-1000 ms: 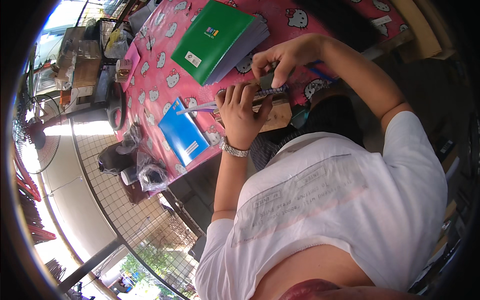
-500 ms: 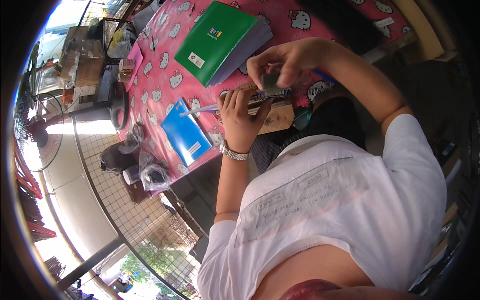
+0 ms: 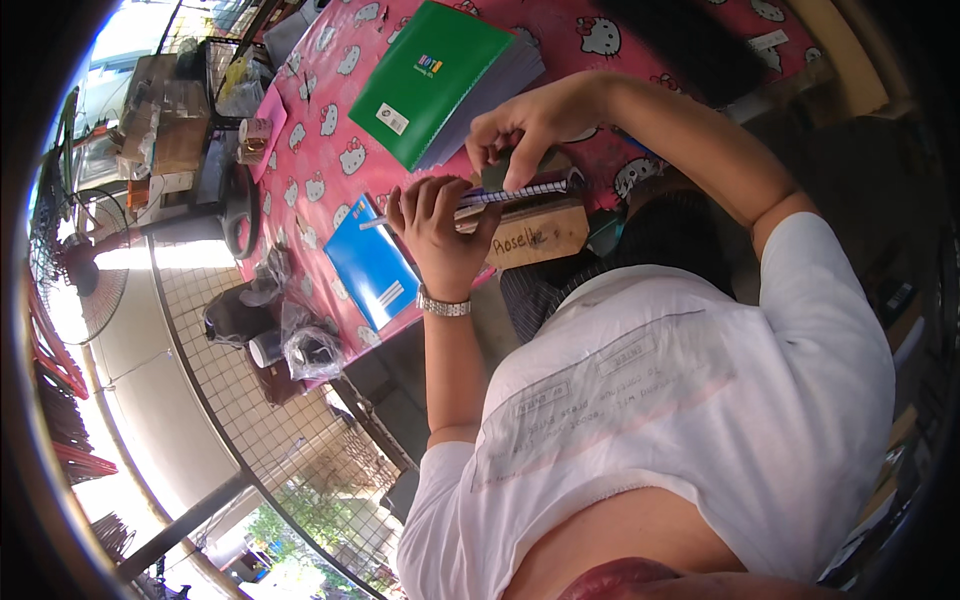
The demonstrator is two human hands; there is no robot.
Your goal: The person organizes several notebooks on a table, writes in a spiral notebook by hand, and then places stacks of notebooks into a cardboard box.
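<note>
My left hand, with a metal-band watch on its wrist, is closed around a thin notebook seen edge-on, its coil-like black-and-white edge facing up. My right hand pinches a small dark grey-green block against the far side of that edge. Just below the notebook is a wooden piece with handwriting on it, close to my lap. How the notebook and the wood are joined is hidden by my fingers.
A thick green notebook and a blue notebook lie on the pink patterned tablecloth. A cup stands by the far left edge. Plastic-wrapped items sit at the near left corner. A fan stands left.
Both hands have moved left, and my right hand has lowered the grey-green block to the coil-like edge. More of the wooden piece now shows.
</note>
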